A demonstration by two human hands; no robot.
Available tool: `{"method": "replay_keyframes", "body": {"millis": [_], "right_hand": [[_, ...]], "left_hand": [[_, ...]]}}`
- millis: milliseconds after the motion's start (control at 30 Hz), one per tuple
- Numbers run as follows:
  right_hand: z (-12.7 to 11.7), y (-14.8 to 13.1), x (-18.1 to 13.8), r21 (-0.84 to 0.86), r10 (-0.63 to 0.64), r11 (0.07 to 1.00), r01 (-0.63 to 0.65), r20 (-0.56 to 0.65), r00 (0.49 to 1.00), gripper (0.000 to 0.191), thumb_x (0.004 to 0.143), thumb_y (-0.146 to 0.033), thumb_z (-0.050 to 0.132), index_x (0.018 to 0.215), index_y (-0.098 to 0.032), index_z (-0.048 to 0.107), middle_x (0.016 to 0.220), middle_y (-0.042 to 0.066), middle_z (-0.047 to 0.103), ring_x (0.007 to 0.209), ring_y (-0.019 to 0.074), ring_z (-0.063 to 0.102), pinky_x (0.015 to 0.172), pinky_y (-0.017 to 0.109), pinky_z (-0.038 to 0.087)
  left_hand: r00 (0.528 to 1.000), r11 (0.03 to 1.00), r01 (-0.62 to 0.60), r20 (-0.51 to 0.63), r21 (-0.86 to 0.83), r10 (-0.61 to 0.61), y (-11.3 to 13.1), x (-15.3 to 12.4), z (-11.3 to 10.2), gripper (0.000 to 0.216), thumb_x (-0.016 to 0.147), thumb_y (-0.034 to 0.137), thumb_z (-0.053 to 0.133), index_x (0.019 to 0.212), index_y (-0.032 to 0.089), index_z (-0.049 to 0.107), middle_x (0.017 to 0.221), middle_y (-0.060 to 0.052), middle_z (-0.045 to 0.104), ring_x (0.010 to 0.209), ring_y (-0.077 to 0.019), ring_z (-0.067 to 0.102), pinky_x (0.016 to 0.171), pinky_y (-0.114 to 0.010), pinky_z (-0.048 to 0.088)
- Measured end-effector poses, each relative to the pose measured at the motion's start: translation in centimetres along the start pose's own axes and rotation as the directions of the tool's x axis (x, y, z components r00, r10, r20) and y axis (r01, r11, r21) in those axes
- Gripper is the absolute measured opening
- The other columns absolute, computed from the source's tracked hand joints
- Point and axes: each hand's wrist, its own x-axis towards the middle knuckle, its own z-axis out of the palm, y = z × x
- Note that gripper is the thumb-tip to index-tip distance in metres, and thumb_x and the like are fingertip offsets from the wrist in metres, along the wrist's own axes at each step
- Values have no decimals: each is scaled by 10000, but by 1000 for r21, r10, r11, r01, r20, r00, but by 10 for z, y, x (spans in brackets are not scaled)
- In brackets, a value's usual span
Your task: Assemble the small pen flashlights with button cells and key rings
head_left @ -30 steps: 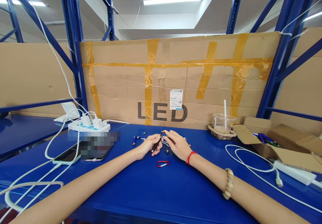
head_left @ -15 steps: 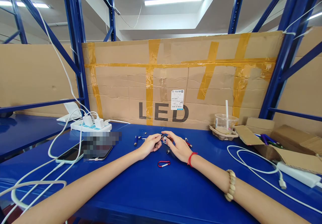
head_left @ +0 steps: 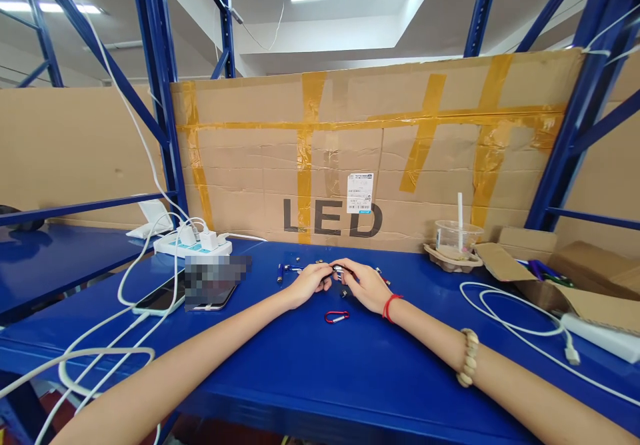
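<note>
My left hand (head_left: 307,286) and my right hand (head_left: 366,286) meet above the blue table, fingertips pinched together on a small dark and silver metal piece (head_left: 339,271). Fingers cover much of this piece, so its kind is unclear. Just in front of the hands lies a red carabiner (head_left: 340,319) with a silver gate. A short blue cylinder (head_left: 280,273) rests left of my left hand, beside a blue and silver part (head_left: 294,268). Small red and metal bits (head_left: 383,276) show partly behind my right hand. Under its fingers sits a small dark piece (head_left: 345,293).
At left, a white power strip (head_left: 193,248) with cables stands behind two phones (head_left: 160,298), one partly blurred out. On the right are a plastic cup (head_left: 457,237) with a straw, a white cable (head_left: 500,302) and an open cardboard box (head_left: 590,302). Taped cardboard (head_left: 240,165) closes the back.
The whole view has shifted slightly, with the table things appearing farther right and a little higher. Both hands stay together on the small metal piece, with the fingers slightly changed in pose.
</note>
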Motion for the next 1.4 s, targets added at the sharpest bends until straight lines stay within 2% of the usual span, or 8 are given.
{"method": "replay_keyframes", "body": {"millis": [167,300,467,633,833,1000,1200,1400], "right_hand": [[-1,1,1,-90,5,996,-8,-34,999,259,816,-165,345,946,-232,559,786,-18,629,608,116,530,600,235,397],[-2,1,1,-178,-27,984,20,-38,999,241,797,-157,372,928,-222,563,771,-10,631,592,112,532,581,223,387],[-2,-3,-1,-245,-108,964,101,-17,994,245,782,-142,386,931,-221,564,737,-10,632,560,106,536,539,207,366],[-2,-5,-2,-286,-135,950,128,-4,991,260,775,-148,396,956,-222,567,736,-5,640,573,113,554,533,206,362],[-3,-7,-2,-300,-159,941,154,7,987,273,794,-169,386,997,-228,560,827,9,653,611,126,575,562,218,383],[-4,-8,-3,-335,-156,929,158,35,987,294,799,-180,381,1042,-231,538,844,11,655,632,131,588,560,216,388],[-1,-7,-3,-353,-184,913,205,92,979,321,806,-184,374,1104,-229,485,881,5,657,692,148,610,569,225,408],[3,-5,-2,-394,-177,897,199,92,980,322,801,-183,374,1098,-233,488,911,13,658,662,165,619,539,240,404]], "left_hand": [[1000,993,-7,9,120,6,5,-2,2,222,722,294,362,609,142,478,445,32,415,444,-92,347,441,-212,223],[1000,978,-28,9,207,27,5,-3,1,242,715,287,342,551,149,453,431,29,402,453,-96,349,453,-214,226],[997,943,11,-77,331,16,-4,0,-2,276,688,303,392,453,159,396,409,41,341,432,-85,317,446,-214,212],[994,935,20,-107,355,20,-10,3,-4,260,640,275,429,418,163,352,411,54,281,426,-71,263,439,-214,182],[996,925,-10,-81,379,44,-5,1,-5,234,625,234,386,407,154,354,414,49,310,428,-68,259,444,-217,191],[995,924,-30,-74,381,63,-1,-1,-3,228,632,226,377,429,143,441,404,42,346,437,-80,306,449,-212,218],[992,928,7,-120,373,41,-3,-1,-4,255,672,270,406,558,124,581,429,31,426,458,-101,393,461,-206,269],[987,901,67,-162,429,4,-6,-1,-4,265,681,279,410,506,133,546,444,16,462,475,-116,434,479,-214,297]]}}
